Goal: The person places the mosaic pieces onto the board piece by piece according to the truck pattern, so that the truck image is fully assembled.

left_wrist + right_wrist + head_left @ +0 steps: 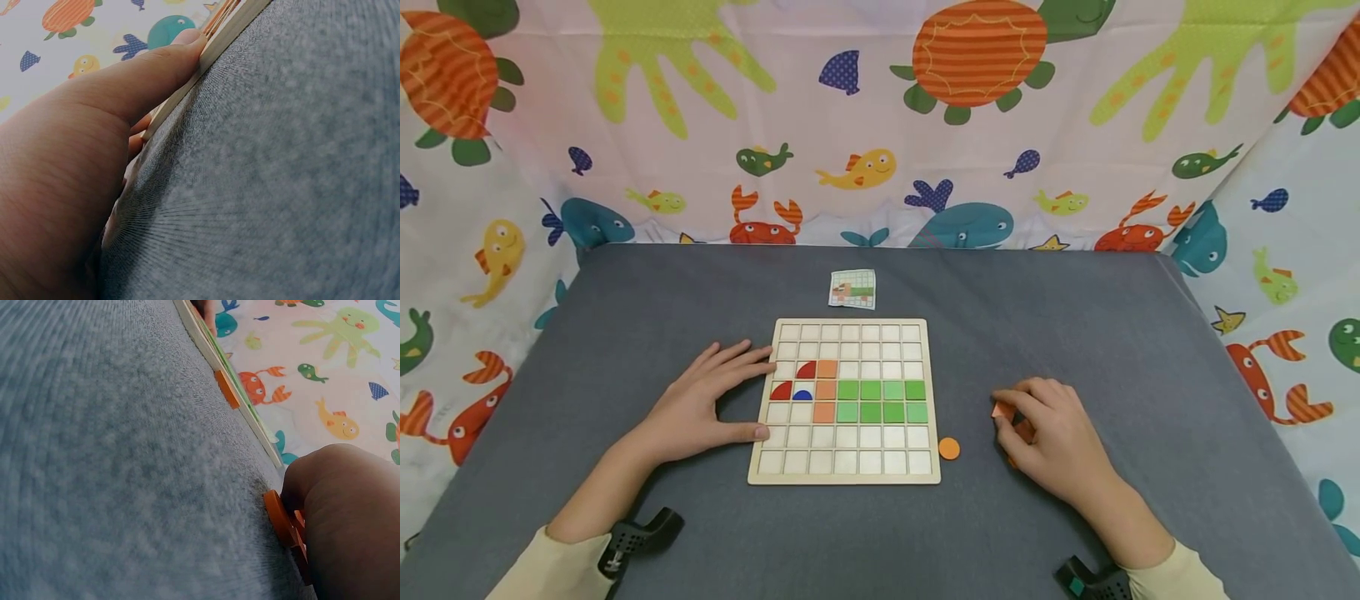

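Observation:
A wooden grid board (844, 479) lies on the cloth with green, orange, red and blue-marked tiles in some squares. My left hand (703, 408) rests along its left edge, fingertips on the upper part and thumb (156, 75) lower down. Right of the board, my right hand (1052, 437) has curled fingers and pinches a light orange tile (1002, 410) between thumb and index finger. Under that hand a darker orange piece (1025, 430) shows partly. An orange disc (279, 517) stands out beside the thumb in the right wrist view; the hand hides the rest.
A loose orange round piece (949, 448) lies against the board's lower right side. Behind the board is a small printed picture card (852, 289). The grey cloth (700, 292) covers the table, and a sea-animal curtain (700, 167) hangs behind it.

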The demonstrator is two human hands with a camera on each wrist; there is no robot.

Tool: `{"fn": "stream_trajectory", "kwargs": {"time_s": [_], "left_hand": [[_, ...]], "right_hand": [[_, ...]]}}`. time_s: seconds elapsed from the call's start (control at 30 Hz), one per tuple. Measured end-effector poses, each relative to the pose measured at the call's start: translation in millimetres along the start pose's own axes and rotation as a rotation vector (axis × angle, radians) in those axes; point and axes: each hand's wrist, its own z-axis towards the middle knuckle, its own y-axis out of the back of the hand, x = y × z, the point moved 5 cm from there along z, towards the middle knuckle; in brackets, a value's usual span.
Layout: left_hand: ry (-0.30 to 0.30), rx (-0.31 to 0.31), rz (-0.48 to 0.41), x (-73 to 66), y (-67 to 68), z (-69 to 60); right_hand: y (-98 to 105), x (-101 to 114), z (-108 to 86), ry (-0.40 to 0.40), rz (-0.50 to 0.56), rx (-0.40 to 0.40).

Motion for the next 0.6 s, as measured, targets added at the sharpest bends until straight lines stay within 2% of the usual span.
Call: {"fn": "stream_trajectory", "kwargs": {"time_s": [0.3, 0.47, 0.6], "left_hand": [[0.011, -0.024, -0.004, 2.3, -2.7, -8.3], [-0.017, -0.021, -0.002, 0.7, -3.8, -2.8], [-0.009, -0.013, 0.006, 1.3, -2.9, 1.5]], "right_hand": [[-5, 3, -0.7, 0.007, 0.014, 0.013], [-4, 1, 3.8, 0.027, -0.008, -0.006], [-6, 3, 11.1, 0.053, -0.005, 0.001]]}}
